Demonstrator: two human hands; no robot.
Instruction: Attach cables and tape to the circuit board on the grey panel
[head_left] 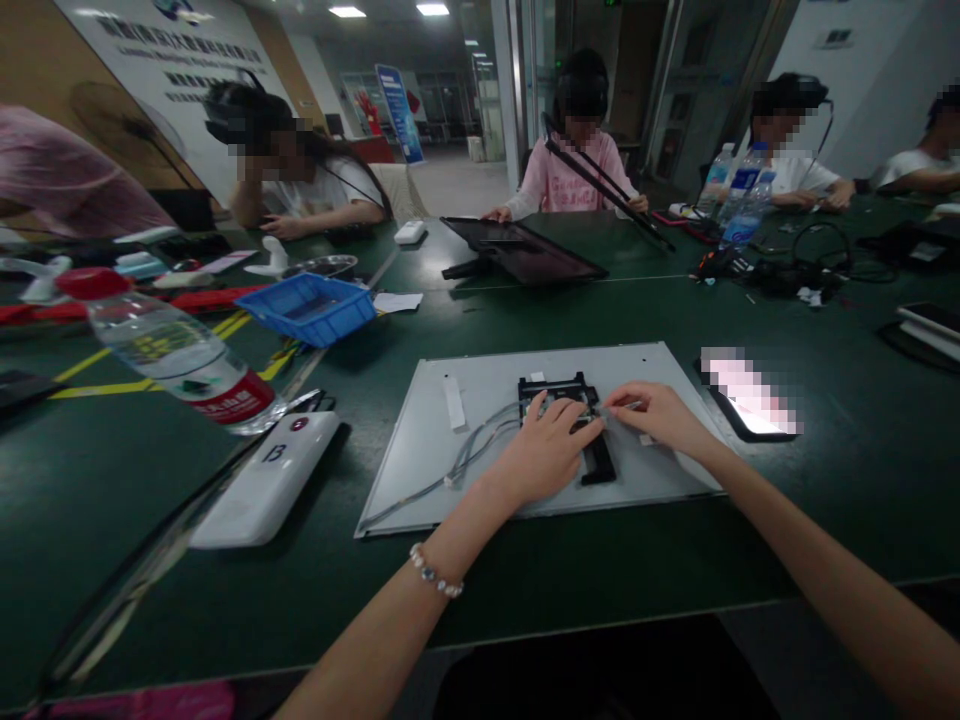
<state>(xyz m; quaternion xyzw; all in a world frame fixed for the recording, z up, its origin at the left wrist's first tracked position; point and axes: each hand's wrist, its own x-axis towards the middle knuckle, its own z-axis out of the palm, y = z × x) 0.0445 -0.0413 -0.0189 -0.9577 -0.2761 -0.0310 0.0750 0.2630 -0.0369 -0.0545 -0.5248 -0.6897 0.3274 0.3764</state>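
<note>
A grey metal panel (480,400) lies flat on the green table in front of me. A black bracket (570,385) sits on it, with grey cables (480,440) running off to the left. My left hand (544,450) lies on the bracket, fingers stretched forward and pressing down. My right hand (652,412) is closed in a pinch on a thin silvery tool whose tip points left at the bracket. A white label strip (454,402) is stuck on the panel's left part.
A phone (750,395) lies right of the panel. A white power bank (266,480) and a tipped water bottle (180,355) are at left, a blue tray (311,305) behind them. Other people sit across the table with a black monitor (525,250), bottles and cables.
</note>
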